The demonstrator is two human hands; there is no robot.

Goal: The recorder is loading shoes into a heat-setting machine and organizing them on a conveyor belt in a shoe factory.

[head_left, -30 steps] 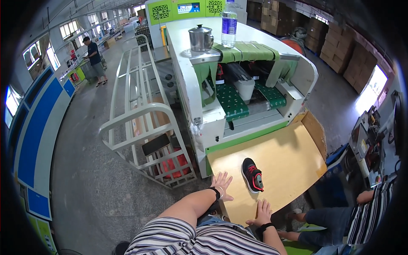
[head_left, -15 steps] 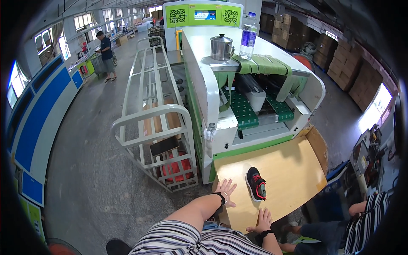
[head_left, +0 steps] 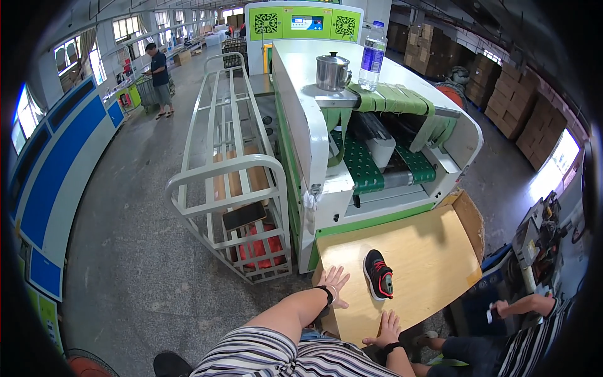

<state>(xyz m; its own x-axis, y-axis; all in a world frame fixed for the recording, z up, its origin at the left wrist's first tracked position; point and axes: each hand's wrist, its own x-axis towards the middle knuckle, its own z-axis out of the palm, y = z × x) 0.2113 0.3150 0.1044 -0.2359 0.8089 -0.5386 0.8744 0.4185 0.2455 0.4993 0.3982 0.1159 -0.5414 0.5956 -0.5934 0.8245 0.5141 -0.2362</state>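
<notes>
It's a waiting step, it seems: left hand (head_left: 335, 286) spread wide at the left edge of the tan tabletop (head_left: 433, 254), right hand (head_left: 385, 330) spread at its near edge, black shoe (head_left: 377, 273) untouched between, any lift calling for fingers around it.

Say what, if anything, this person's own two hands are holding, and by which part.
Nothing is held. The left hand and right hand are open at the table's edges; the shoe sits apart from both.
</notes>
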